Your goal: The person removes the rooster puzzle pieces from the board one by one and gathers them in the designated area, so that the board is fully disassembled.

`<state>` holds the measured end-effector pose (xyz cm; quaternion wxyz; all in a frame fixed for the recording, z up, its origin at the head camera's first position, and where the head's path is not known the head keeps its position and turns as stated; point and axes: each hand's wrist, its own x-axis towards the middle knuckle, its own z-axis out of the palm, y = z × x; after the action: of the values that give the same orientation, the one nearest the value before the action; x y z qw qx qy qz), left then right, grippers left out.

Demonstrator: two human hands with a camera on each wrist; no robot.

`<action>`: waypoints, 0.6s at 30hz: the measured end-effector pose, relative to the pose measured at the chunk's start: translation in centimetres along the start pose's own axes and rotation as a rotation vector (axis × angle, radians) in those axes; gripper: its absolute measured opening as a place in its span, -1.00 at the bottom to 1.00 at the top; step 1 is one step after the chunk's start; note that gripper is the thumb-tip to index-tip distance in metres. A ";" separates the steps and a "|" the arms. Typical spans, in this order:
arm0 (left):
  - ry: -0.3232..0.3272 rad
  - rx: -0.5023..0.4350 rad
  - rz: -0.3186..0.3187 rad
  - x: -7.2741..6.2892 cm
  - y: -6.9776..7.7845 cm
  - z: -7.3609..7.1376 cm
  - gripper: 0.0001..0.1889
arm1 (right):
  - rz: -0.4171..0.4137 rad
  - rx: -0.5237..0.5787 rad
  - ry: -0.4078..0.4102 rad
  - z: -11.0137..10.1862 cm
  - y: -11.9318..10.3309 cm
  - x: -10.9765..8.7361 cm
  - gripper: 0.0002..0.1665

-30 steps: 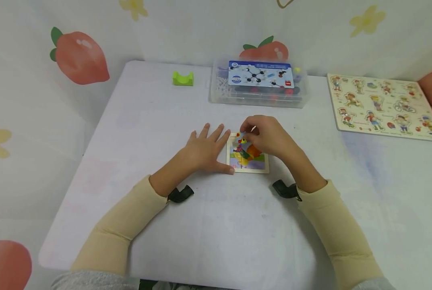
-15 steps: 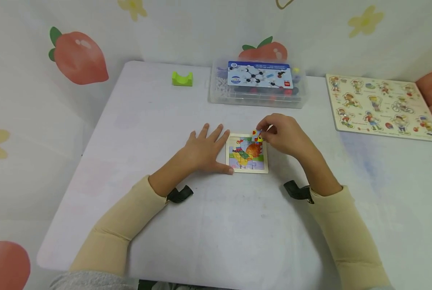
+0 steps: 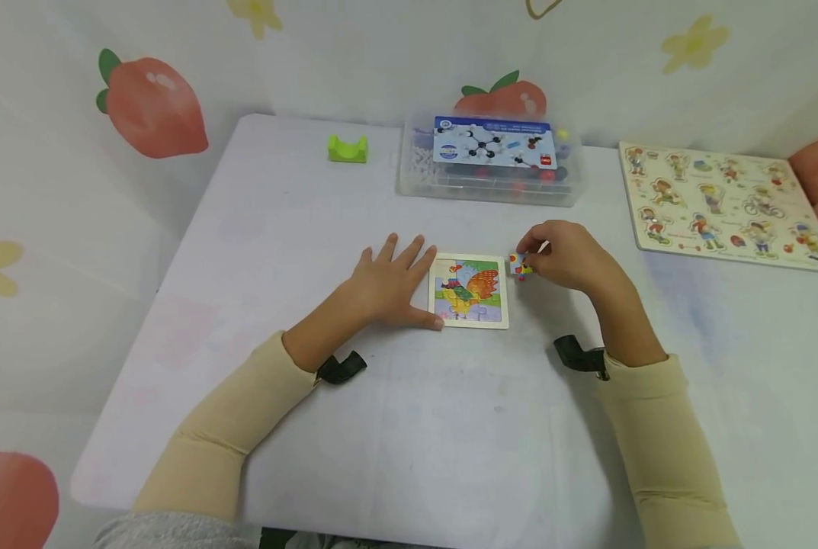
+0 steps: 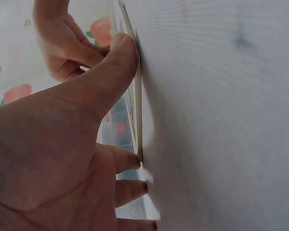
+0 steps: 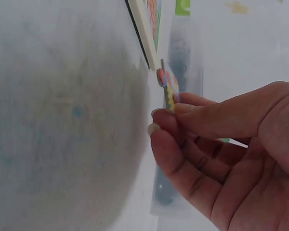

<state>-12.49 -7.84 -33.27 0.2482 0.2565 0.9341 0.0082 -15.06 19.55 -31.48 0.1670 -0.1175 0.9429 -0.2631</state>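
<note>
A small square jigsaw puzzle (image 3: pixel 487 286) in a pale wooden frame lies flat at the middle of the table, its picture a colourful bird. At its upper left the picture shows a bare, paler patch. My left hand (image 3: pixel 389 288) rests spread on the table along the left side, thumb on the frame's lower left corner. Just right of the frame, my right hand (image 3: pixel 566 255) pinches a puzzle piece (image 3: pixel 519 264) with blue, red and yellow print. In the right wrist view the piece (image 5: pixel 168 86) stands edge-on between thumb and fingertips, close by the frame's corner.
A clear plastic case (image 3: pixel 491 183) with a blue molecule card stands at the back. Left of it sits a lime-green notched block (image 3: pixel 348 149). A wooden board with printed children figures (image 3: pixel 727 206) lies at the back right. Patterned cloth hangs behind the table.
My right hand has lifted the puzzle piece from the upper part of the puzzle and carried it right, past the frame's edge. The left hand has stayed in place.
</note>
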 end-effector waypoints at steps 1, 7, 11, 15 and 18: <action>-0.002 -0.001 -0.001 0.0 0.0 0.0 0.20 | 0.002 -0.007 -0.002 0.0 0.2 0.0 -0.79; 0.001 0.000 -0.001 0.0 0.1 0.0 0.20 | 0.030 -0.036 -0.023 0.0 0.5 0.1 -0.79; 0.004 -0.003 0.001 0.0 0.1 0.0 0.20 | 0.027 -0.041 -0.033 0.1 0.6 0.1 -0.80; 0.007 0.001 0.000 0.0 0.1 0.0 0.20 | 0.036 -0.046 -0.035 0.2 0.7 0.1 -0.78; 0.008 0.004 -0.002 0.0 0.1 0.0 0.20 | 0.043 -0.060 -0.031 0.4 0.6 0.2 -0.78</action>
<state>-12.43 -7.75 -33.29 0.2440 0.2561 0.9353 0.0073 -15.15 19.85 -32.13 0.1835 -0.1064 0.9500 -0.2291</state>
